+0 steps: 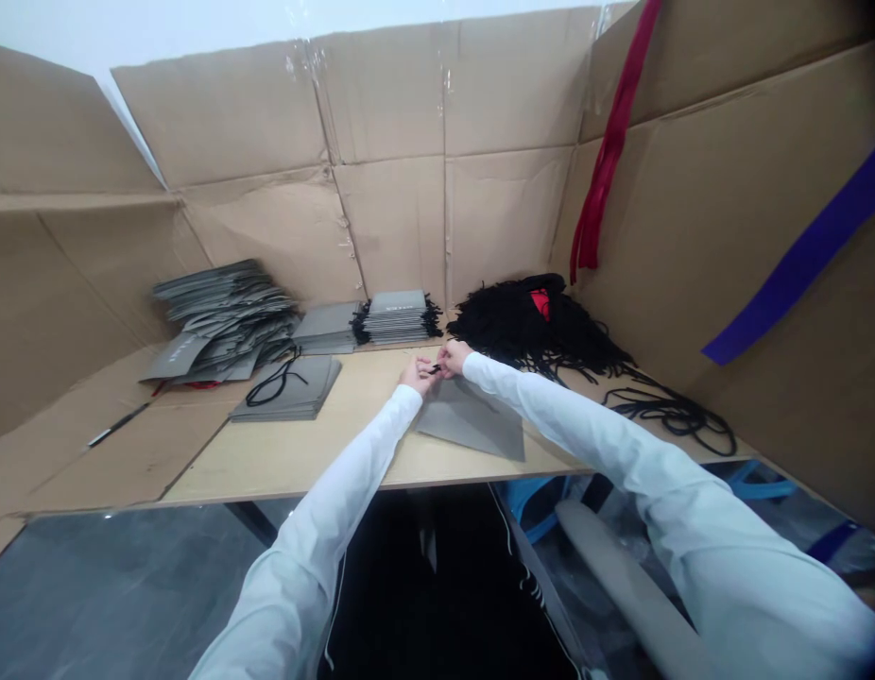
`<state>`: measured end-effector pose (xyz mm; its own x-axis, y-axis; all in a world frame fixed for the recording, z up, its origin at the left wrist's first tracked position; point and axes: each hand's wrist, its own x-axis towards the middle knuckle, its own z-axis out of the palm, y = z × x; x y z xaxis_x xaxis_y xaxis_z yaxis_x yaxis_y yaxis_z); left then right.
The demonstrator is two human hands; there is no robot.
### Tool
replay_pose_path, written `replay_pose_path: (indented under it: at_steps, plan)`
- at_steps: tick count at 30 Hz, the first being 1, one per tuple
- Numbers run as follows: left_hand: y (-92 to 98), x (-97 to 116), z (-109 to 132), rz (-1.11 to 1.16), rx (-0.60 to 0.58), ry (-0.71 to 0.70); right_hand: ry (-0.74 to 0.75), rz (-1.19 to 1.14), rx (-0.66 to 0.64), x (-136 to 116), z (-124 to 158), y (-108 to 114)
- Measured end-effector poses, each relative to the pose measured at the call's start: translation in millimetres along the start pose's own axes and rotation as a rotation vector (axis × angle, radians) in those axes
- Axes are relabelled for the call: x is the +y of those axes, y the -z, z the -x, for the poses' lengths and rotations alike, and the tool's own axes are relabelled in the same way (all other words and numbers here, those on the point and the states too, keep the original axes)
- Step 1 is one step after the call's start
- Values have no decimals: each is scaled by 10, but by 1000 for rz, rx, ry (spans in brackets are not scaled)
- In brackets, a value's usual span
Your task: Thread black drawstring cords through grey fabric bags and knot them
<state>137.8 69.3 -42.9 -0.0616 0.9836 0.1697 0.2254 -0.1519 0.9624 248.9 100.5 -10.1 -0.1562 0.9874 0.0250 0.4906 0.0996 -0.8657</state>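
Grey paper bag (472, 422) lying flat on the pale wooden table top (302, 444), right of the table's middle, long axis slanting from far left to near right, far end beneath the hands. Left hand (418, 375) and right hand (454, 358) close together above that far end, both in white long sleeves. Left fingers (424, 368) pressed together, pinching a short black cord end (433, 369). Right fingers (443, 356) bunched against the same spot, the grip too small to make out.

Bag's nearest corner well short of the table's near edge (381, 484). To the left, well apart from the bag, a squared stack of grey bags (296, 394) under a loop of black cord (273, 382). Farther left, a loose, slumping pile of grey bags (221, 321). At the far edge, just beyond the hands, a neat stack of grey bags with black cords at both ends (399, 318). Far right, a large heap of black cords (523, 326) around a bit of red (540, 303), with a loose tangle of cord (671, 420) nearer along the right side. Cardboard walls (381, 227) along the far and side edges, with a red strap (608, 151) and a blue band (798, 255) on the right. Pale marking on the top bag of the far stack, too small to read.
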Motion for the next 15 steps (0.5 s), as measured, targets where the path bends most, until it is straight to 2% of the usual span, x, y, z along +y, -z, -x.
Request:
replay_pose_path:
  at_steps: [2,3,7,10,12,15]
  plan:
    - [81,17,63,-177,-38,-162,-33,22,-63,-11,-3,-33]
    - [118,26,91,-228,-63,-197,-34,33,-80,-7,1,-56]
    - [219,8,126,-295,-115,-232,-20,26,-61,70,17,-177]
    - [242,-68,56,-180,-6,-161,-18,47,10,165,14,-274]
    - [242,-122,-3,-113,86,-53,-6,73,63,222,7,-329]
    - [239,-149,-55,18,137,114,13,119,144,266,6,-397]
